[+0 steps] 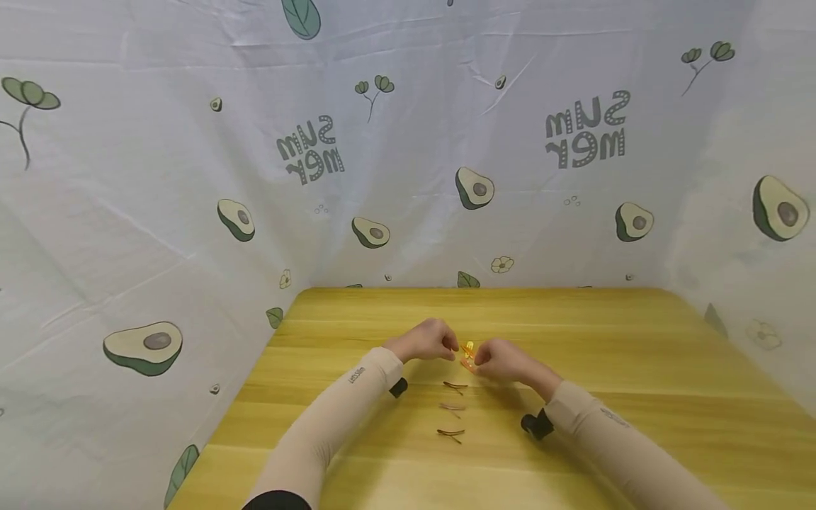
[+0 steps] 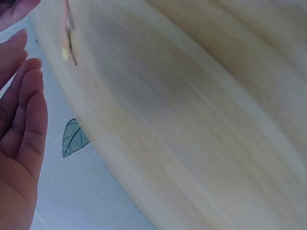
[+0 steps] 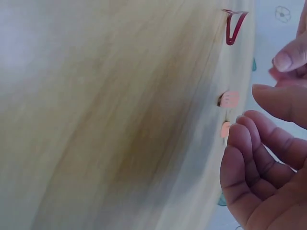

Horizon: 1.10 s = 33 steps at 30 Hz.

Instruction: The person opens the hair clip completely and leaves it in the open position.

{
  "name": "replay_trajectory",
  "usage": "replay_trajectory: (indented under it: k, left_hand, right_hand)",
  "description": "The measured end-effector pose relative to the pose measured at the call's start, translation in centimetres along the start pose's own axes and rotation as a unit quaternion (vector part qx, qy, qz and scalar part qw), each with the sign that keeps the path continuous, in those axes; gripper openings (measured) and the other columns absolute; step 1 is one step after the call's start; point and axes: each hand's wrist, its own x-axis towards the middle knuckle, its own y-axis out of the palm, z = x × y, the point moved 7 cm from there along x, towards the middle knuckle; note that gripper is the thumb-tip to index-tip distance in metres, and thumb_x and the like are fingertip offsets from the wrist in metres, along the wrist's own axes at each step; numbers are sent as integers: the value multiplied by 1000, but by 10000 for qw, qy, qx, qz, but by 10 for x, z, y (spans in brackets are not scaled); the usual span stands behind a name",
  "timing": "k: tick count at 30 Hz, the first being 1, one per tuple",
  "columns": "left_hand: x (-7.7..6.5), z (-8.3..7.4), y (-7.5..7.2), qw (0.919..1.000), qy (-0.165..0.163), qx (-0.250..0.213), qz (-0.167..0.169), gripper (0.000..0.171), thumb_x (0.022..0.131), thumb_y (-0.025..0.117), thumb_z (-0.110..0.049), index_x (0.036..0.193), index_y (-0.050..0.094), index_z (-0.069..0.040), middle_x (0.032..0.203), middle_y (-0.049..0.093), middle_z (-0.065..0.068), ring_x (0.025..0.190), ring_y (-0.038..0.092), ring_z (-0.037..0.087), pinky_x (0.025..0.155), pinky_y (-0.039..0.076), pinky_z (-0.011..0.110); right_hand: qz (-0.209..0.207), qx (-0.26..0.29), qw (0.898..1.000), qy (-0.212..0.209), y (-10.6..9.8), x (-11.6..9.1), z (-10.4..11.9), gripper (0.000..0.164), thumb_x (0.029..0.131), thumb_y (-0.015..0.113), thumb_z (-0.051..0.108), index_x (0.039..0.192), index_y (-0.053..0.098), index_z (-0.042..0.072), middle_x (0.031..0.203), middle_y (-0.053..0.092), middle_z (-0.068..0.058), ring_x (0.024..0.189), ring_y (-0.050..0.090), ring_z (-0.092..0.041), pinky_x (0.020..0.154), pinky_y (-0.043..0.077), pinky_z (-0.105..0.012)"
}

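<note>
My left hand [image 1: 428, 340] and right hand [image 1: 506, 360] face each other over the table, fingers bent loosely. Between them lie a yellow hair clip [image 1: 469, 346] and an orange hair clip [image 1: 467, 365], close to the fingertips. In the right wrist view a gap shows between the right thumb and fingers, and pinkish-orange clips [image 3: 229, 99] lie just beyond. The left wrist view has the left fingers [image 2: 31, 115] curved, with no held thing visible. A reddish hair clip [image 3: 231, 38] with spread prongs shows in the right wrist view.
Three slim hair clips make a column nearer me: a brown one [image 1: 455, 386], a pinkish tan one [image 1: 452, 406] and a dark one [image 1: 450, 433]. Avocado-print cloth [image 1: 421, 156] borders the wooden table [image 1: 605, 439] at the back and sides.
</note>
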Motion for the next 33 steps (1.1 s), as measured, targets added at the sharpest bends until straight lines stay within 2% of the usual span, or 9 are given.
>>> replay_trajectory:
  k: [6,12,18,22,30,33]
  left_hand:
    - [16,-1,7,9994,96,258,222,13,90,74,-10,102,78,-7,102,75,3,81,62,4,72,50,16]
    - [26,0,16,9986,141,417,280,12,89,76,-11,100,78,-7,100,74,3,77,56,4,70,47,15]
    - [30,3,20,9988,-101,330,357,13,88,74,-9,100,79,-8,98,74,1,77,57,6,68,48,16]
    - [31,0,21,9979,-100,469,430,9,89,74,-9,95,79,-8,96,75,1,77,58,4,68,47,14]
    - [32,-2,25,9973,-213,550,440,4,89,74,-8,89,78,-8,95,74,0,74,58,3,67,48,14]
    - [32,-1,28,9973,-263,517,448,4,89,75,-8,89,78,-9,95,74,0,74,57,3,67,47,14]
  right_hand:
    - [-82,109,9998,153,2,7,-6,10,81,65,-4,90,69,-4,84,67,-10,70,56,-16,66,50,-31]
    - [13,193,9996,199,7,11,-14,2,82,71,-1,81,70,-2,74,63,-4,62,50,-13,59,43,-25]
    - [47,193,9996,193,10,12,-18,5,84,71,1,80,68,0,72,62,-4,62,50,-13,58,42,-26]
    - [78,219,9996,129,11,13,-18,9,84,70,-1,76,67,2,68,58,-2,60,47,-12,58,41,-26]
    - [191,216,9995,-87,11,16,-18,28,84,64,-5,61,55,8,55,41,5,51,33,-8,55,33,-24]
    - [203,241,9994,-140,12,16,-19,29,83,62,-7,60,53,9,54,39,6,50,31,-8,55,32,-24]
